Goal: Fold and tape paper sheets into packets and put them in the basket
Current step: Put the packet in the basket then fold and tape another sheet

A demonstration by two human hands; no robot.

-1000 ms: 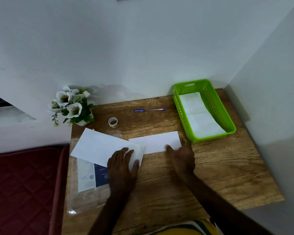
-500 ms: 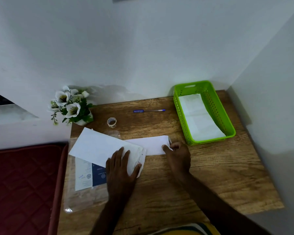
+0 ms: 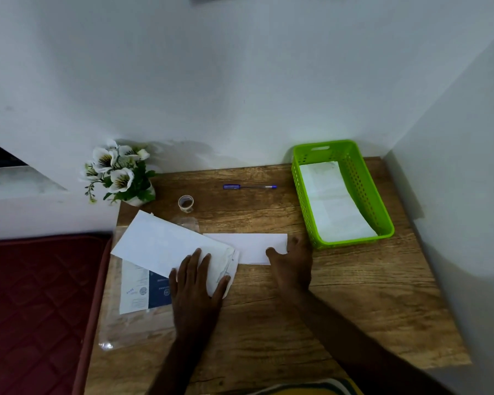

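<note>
A folded white paper strip (image 3: 248, 248) lies on the wooden table (image 3: 340, 303). My right hand (image 3: 293, 266) grips its right end, with the thumb on top and the fingers curled at the edge. A stack of white sheets (image 3: 160, 243) lies at an angle to the left, and my left hand (image 3: 196, 283) rests flat on its near right corner. The green basket (image 3: 354, 241) stands at the back right with white folded paper (image 3: 332, 201) inside. A small roll of clear tape (image 3: 186, 202) stands behind the sheets.
A blue pen (image 3: 250, 187) lies near the back wall. A pot of white flowers (image 3: 120, 175) stands in the back left corner. A clear plastic sleeve with a printed card (image 3: 144, 290) lies under the stack. A red mattress (image 3: 35, 309) borders the table's left edge.
The folded strip has slid a little to the left with my right hand on its right end. My left hand has stayed on the stack.
</note>
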